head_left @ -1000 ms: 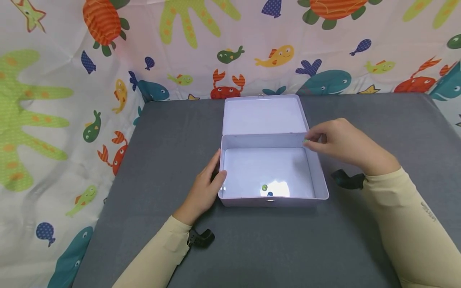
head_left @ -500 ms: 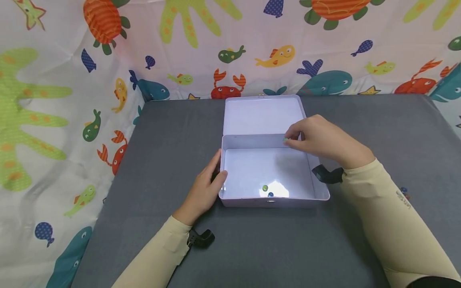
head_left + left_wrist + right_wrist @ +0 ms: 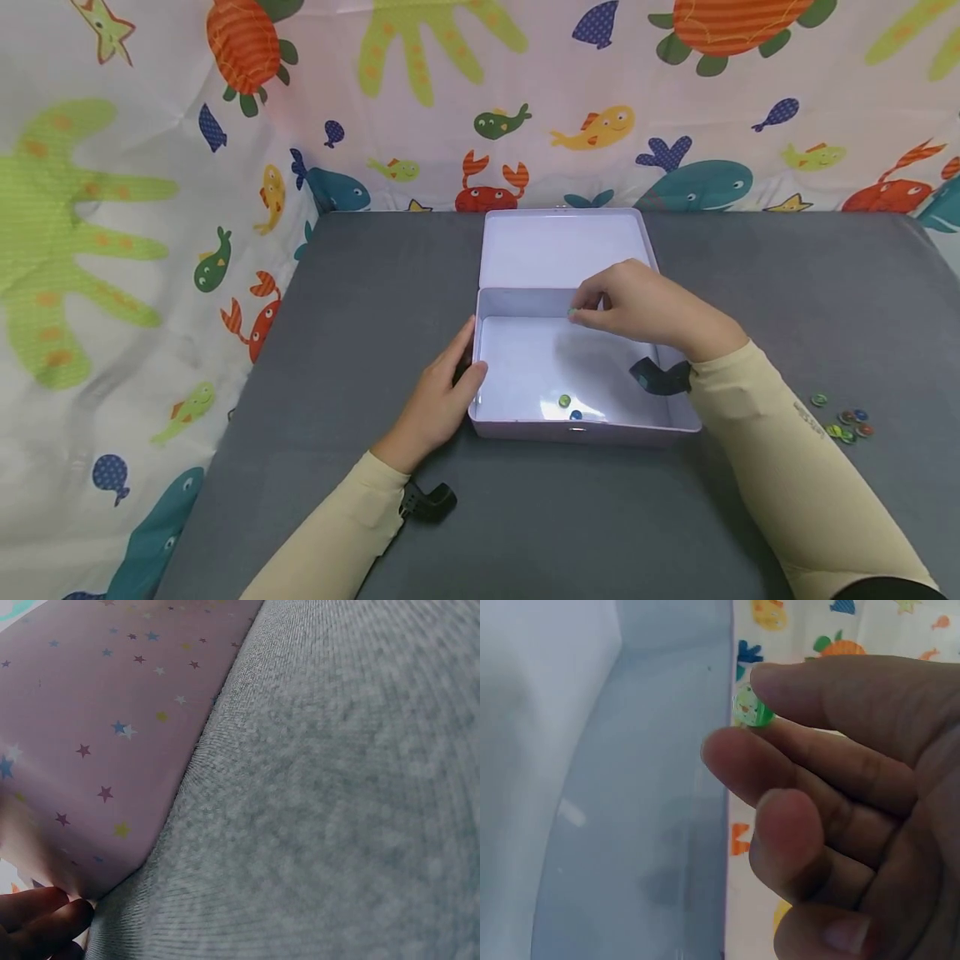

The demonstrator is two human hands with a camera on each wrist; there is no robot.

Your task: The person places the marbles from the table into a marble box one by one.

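Note:
An open pale lilac box (image 3: 588, 431) stands on the grey cloth, its lid (image 3: 566, 248) folded back. My left hand (image 3: 435, 404) holds the box's left wall, thumb over the rim and fingers along the outside. In the left wrist view, fingertips (image 3: 56, 926) lie at a corner of the star-printed box side (image 3: 97, 742). Above the back part of the box, my right hand (image 3: 645, 308) pinches a small round green translucent piece with a patterned face (image 3: 751, 705) between thumb and forefinger. Inside, near the front wall, lie a green piece (image 3: 565, 401) and a blue piece (image 3: 576, 414).
To the right of the box, several small coloured pieces (image 3: 847, 435) lie scattered on the grey cloth (image 3: 585, 525), close to the right sleeve (image 3: 795, 450). Behind and to the left hangs a white curtain (image 3: 420, 133) printed with sea animals.
My right hand has moved left from the box's right rim to over its inside, carrying the green piece. My left hand stays on the box. The pieces on the right have come into sight.

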